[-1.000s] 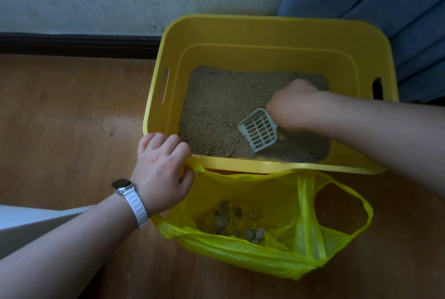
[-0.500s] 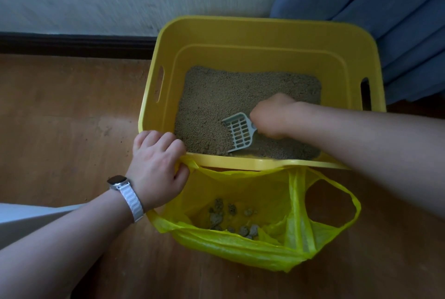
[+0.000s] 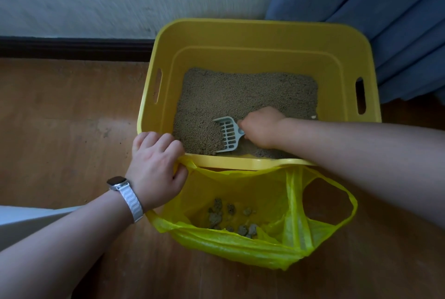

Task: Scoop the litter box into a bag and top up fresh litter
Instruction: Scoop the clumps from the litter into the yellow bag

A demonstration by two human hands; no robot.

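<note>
Right hand (image 3: 261, 127), fingers clenched on the slotted scoop (image 3: 228, 134), has swept it leftward through the litter box (image 3: 260, 34) — another sifting pass, top-up still ahead — while the left hand (image 3: 156, 166) grips the yellow bag (image 3: 240, 248), clumps (image 3: 216, 212) inside, at the near rim.

I am viewing a wooden floor (image 3: 60, 118); it is carrying a yellow litter box (image 3: 252, 28) and, just beside it, a yellow bag (image 3: 228, 248).

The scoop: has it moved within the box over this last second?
Yes. The scoop has slid leftward through the litter, closer to the litter box's left wall.
</note>
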